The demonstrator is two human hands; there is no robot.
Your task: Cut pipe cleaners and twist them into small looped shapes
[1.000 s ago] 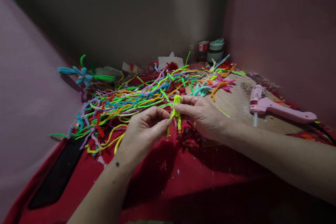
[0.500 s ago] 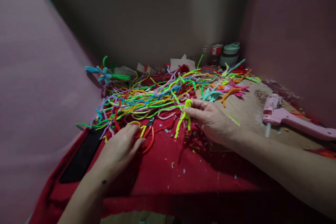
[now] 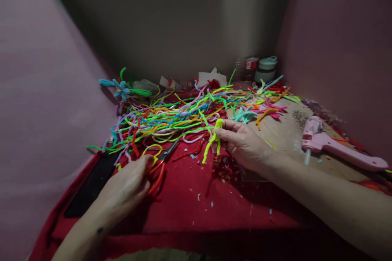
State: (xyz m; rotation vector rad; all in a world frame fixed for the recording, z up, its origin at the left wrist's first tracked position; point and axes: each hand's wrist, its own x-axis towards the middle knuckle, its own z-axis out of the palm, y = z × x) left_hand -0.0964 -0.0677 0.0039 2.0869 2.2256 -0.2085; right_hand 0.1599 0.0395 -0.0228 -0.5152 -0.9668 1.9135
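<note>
My left hand [image 3: 130, 179] is closed round the orange-red handles of a pair of scissors [image 3: 159, 177]. Their dark blades [image 3: 169, 150] point away to the right, and my fingertips are partly hidden. Beside the blades a yellow pipe cleaner [image 3: 154, 147] makes a loop. My right hand [image 3: 241, 138] pinches a bent neon-yellow pipe cleaner [image 3: 219, 124] between thumb and fingers, its two ends dangling over the red cloth [image 3: 180, 204]. Just behind both hands spreads a heap of many-coloured pipe cleaners [image 3: 171, 118].
On the right a pink glue gun [image 3: 337, 147] lies on a cardboard sheet [image 3: 284, 130]. Bent pipe-cleaner pieces [image 3: 269, 114] lie on its far part. A lidded cup [image 3: 266, 69] and a bottle [image 3: 251, 67] stand behind. A flat black object [image 3: 92, 187] is at left; a blue pipe-cleaner flower [image 3: 122, 89] is farther back.
My left hand has taken hold of the scissors and drawn them a little left and toward me, turning them. My right hand keeps its pinch on the neon-yellow pipe cleaner. The view has shifted slightly.
</note>
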